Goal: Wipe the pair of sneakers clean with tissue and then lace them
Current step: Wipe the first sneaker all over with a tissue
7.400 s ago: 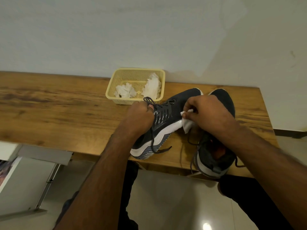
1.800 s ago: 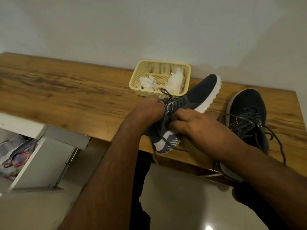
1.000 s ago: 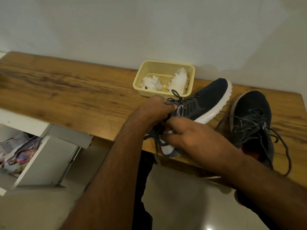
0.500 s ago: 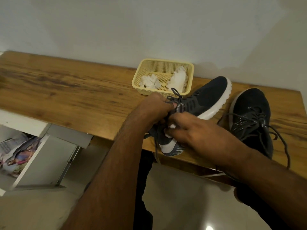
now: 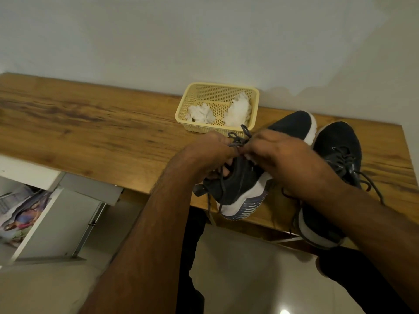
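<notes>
Two dark sneakers with white soles lie on the wooden table [image 5: 95, 130]. The left sneaker [image 5: 240, 189] lies under both hands with its heel over the table's front edge. My left hand [image 5: 204, 155] and my right hand [image 5: 276, 150] meet above its tongue, and each pinches the grey lace [image 5: 238, 137], whose loops stick up between them. The right sneaker [image 5: 335, 155] lies beside it, its loose laces spread over its top and partly hidden by my right forearm. No tissue shows in either hand.
A yellow mesh basket [image 5: 217, 91] with two crumpled white tissues [image 5: 238, 112] stands by the wall behind the sneakers. An open white drawer [image 5: 45, 218] with papers sticks out under the table at the left. Below the edge are my legs and a tiled floor.
My right hand has moved up from the sneaker's side to the lace at its top, and both hands now hold the lace. The white tissue seen in it earlier is out of view.
</notes>
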